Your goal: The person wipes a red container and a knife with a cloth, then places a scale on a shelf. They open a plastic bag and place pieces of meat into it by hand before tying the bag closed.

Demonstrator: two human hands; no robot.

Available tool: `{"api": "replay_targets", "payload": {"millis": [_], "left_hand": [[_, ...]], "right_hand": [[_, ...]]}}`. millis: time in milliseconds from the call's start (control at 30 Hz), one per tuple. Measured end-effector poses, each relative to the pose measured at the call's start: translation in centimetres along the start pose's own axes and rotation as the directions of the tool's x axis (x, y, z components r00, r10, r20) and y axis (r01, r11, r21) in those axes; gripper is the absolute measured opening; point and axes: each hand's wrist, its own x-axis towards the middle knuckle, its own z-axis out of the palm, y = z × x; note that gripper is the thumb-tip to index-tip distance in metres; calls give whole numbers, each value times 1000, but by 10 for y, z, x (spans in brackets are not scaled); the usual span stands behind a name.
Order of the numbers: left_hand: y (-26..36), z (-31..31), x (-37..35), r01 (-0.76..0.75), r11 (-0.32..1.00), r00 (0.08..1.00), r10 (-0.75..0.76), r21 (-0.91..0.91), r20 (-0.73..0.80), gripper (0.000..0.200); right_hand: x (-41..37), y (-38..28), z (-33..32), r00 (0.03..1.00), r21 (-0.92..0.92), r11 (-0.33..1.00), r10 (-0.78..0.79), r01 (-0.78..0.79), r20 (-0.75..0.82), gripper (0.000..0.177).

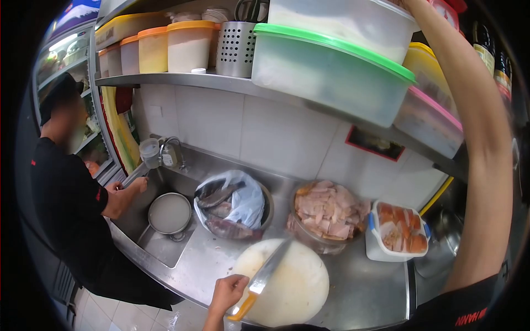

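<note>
The knife (pixel 269 271) lies across the board (pixel 306 284); at the board's left rim, the left hand (pixel 227 292) has its fingers bunched together beside it. High beyond the board, the right hand (pixel 406 3) is by the top box (pixel 342 25), its fingers too cut off to tell.

Above the bare right part of the round board (pixel 309 281), a hand could pass freely at lower centre, with the knife (pixel 269 271) lying across its left part. The bowl of sliced meat (pixel 330 212) and the bagged fish (pixel 229 204) block the way behind, and the shelf (pixel 232 83) overhangs across the upper frame.
</note>
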Motion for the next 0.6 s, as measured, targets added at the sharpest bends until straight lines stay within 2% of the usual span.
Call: {"api": "replay_targets", "payload": {"millis": [233,600], "left_hand": [[15,3,3,-6,1000,996,6,2,93,28],[7,-8,-6,26,1000,998,-26,-4,62,27]], "right_hand": [[-4,3,-4,1000,-28,999,22,-22,7,34],[-10,3,-12,999,-83,996,30,-32,-19,35]]}}
